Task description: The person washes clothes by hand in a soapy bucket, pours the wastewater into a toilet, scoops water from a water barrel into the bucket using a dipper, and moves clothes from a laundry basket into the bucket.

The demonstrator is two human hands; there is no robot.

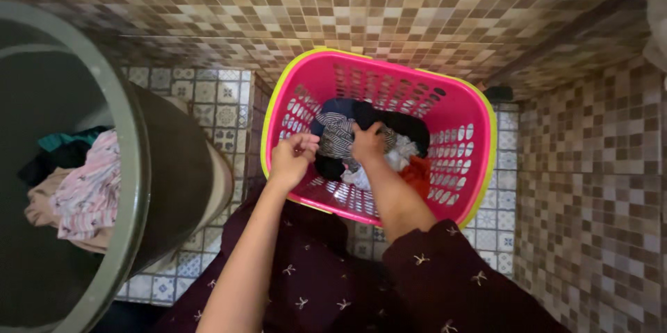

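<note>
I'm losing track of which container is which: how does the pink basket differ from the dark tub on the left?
The pink basket is rectangular with slotted walls and a yellow-green rim; the dark tub is round with solid walls and a grey-green rim. The basket sits under both hands, with the right hand on its striped garment and the left hand at its near edge; the tub is untouched. Both hold clothes and stand on the tiled floor.

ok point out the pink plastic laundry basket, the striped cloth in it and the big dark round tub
pink plastic laundry basket point(455, 100): head view, on its far right wall
striped cloth point(338, 135): head view, on its middle folds
big dark round tub point(177, 166): head view, on its outer side wall
</note>
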